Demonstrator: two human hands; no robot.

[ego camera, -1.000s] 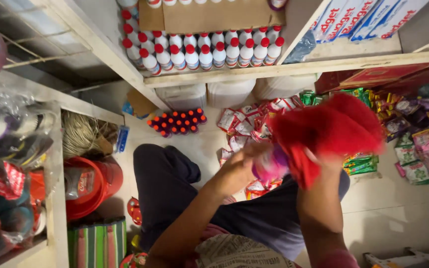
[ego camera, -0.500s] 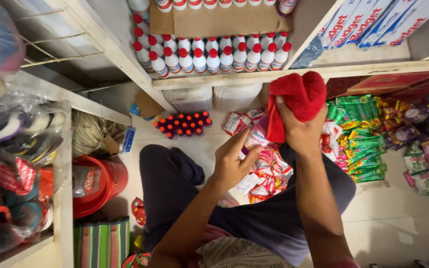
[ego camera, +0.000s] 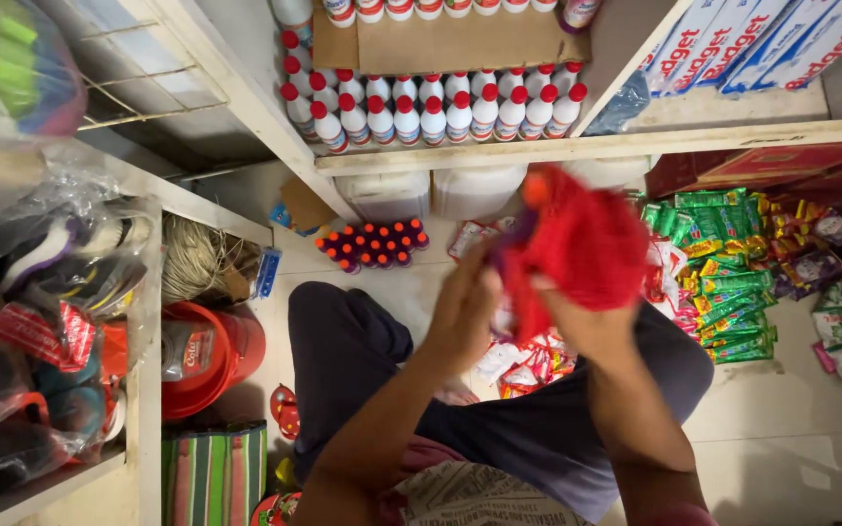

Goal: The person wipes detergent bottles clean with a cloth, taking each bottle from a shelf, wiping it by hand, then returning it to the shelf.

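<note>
Both hands raised over lap: right hand point(ego camera: 587, 326) grips red cloth point(ego camera: 582, 239), fingers closed; left hand point(ego camera: 465, 307) touches cloth edge, finger state unclear. Packets point(ego camera: 728, 292) beyond.

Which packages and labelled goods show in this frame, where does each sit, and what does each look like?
White bottles: rows on the middle shelf, red caps.
Small dark bottles: cluster on the floor, red caps.
Green sachets: strips on the floor at right, green and yellow.
Blue-and-white packs: leaning on the upper right shelf, long and flat.
Red bucket: floor at left, round, with a label.
Red cloth: blurred, held in the right hand, left hand beside it.
</note>
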